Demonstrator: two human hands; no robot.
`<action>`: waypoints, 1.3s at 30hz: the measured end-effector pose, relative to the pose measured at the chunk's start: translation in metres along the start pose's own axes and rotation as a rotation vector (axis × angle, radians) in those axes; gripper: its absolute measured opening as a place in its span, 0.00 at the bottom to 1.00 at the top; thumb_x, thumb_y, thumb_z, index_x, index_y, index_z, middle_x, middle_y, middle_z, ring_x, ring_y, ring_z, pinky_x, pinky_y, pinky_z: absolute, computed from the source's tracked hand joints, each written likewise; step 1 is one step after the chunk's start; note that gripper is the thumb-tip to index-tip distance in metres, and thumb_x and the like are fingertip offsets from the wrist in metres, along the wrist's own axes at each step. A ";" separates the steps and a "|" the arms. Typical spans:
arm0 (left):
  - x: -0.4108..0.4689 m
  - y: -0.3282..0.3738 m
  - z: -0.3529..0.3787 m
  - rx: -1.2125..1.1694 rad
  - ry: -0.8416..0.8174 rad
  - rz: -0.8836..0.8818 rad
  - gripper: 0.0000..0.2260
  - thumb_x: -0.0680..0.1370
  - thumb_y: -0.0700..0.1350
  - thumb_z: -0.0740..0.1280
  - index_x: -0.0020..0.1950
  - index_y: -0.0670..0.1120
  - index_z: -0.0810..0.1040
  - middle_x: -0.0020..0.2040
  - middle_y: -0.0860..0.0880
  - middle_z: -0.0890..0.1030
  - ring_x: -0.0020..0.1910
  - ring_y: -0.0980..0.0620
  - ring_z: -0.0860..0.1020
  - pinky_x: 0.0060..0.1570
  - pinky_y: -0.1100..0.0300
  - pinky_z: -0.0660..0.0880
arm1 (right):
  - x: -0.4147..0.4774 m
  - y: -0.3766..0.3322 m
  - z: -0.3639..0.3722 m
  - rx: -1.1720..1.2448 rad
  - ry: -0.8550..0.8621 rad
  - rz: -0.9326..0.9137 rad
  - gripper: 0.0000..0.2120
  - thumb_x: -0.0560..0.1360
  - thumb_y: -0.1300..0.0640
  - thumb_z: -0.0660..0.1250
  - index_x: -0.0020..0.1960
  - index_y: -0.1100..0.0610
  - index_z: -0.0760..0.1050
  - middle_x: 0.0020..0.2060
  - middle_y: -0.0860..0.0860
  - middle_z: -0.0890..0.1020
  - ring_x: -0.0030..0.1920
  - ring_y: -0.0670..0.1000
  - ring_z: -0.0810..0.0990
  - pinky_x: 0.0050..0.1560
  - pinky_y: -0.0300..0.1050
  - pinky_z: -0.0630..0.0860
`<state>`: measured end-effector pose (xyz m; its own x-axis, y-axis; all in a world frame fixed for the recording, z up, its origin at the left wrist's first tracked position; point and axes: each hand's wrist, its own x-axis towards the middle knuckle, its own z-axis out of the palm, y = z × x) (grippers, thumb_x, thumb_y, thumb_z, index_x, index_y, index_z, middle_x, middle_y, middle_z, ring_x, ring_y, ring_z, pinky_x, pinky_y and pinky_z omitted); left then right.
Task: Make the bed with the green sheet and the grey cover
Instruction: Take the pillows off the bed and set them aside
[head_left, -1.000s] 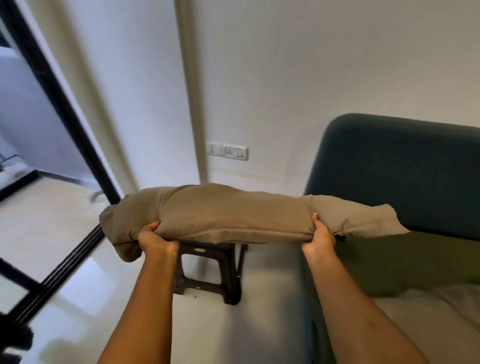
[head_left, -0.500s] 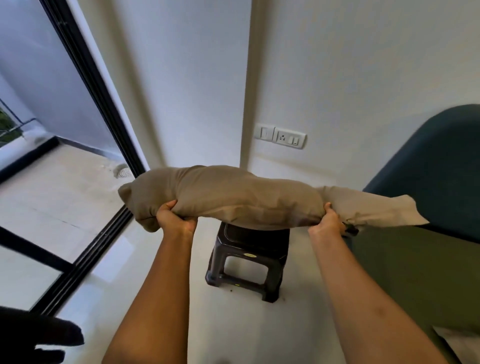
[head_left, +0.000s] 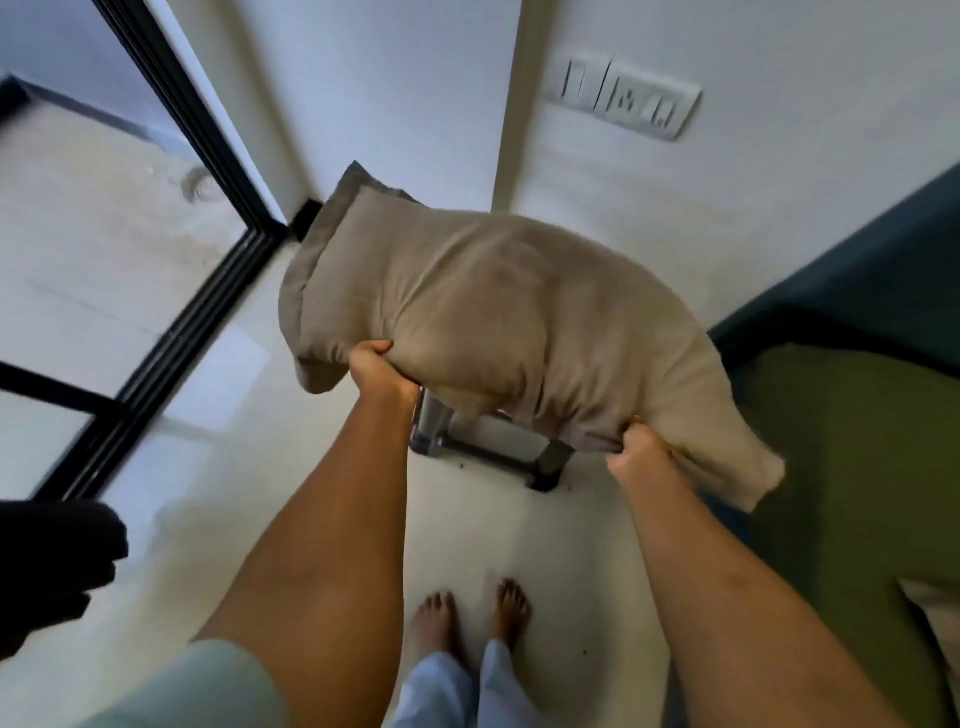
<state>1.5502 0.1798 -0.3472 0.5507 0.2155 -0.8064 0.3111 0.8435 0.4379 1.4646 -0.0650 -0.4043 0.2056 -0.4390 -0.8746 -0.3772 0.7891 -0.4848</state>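
Your left hand (head_left: 382, 369) and right hand (head_left: 641, 449) each clutch a bunch of the grey cover (head_left: 498, 322), held over the stool (head_left: 550, 460), beside the green sheet (head_left: 857, 441). You seem to hold only loose fabric, so the stuffing inside could slide out onto the floor (head_left: 519, 530).

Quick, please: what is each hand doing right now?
Left hand: closed, gripping the beige pillow.
Right hand: closed, gripping the same pillow.
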 end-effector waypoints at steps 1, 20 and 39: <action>0.010 -0.003 -0.007 0.028 0.046 0.010 0.11 0.73 0.36 0.55 0.49 0.42 0.75 0.50 0.43 0.79 0.48 0.41 0.77 0.55 0.51 0.74 | 0.009 0.009 -0.001 -0.119 0.009 0.039 0.20 0.84 0.57 0.51 0.75 0.57 0.61 0.73 0.50 0.65 0.72 0.53 0.65 0.61 0.47 0.67; 0.029 -0.109 -0.003 2.122 -0.250 0.473 0.37 0.75 0.67 0.59 0.77 0.60 0.43 0.78 0.49 0.37 0.76 0.44 0.34 0.68 0.32 0.41 | 0.008 0.010 0.067 -1.973 -0.172 -0.803 0.38 0.78 0.40 0.59 0.78 0.48 0.41 0.78 0.50 0.40 0.77 0.56 0.41 0.75 0.58 0.50; -0.169 -0.246 0.087 2.110 -0.865 0.538 0.27 0.80 0.45 0.58 0.78 0.53 0.55 0.79 0.51 0.46 0.77 0.46 0.43 0.73 0.38 0.47 | -0.056 -0.116 -0.144 -1.614 0.128 -0.687 0.35 0.80 0.52 0.60 0.78 0.51 0.41 0.78 0.52 0.46 0.77 0.54 0.45 0.74 0.56 0.52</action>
<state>1.4478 -0.1066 -0.2837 0.7266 -0.4938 -0.4777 -0.1583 -0.7969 0.5830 1.3666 -0.1933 -0.2986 0.6614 -0.5701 -0.4874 -0.7138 -0.6780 -0.1756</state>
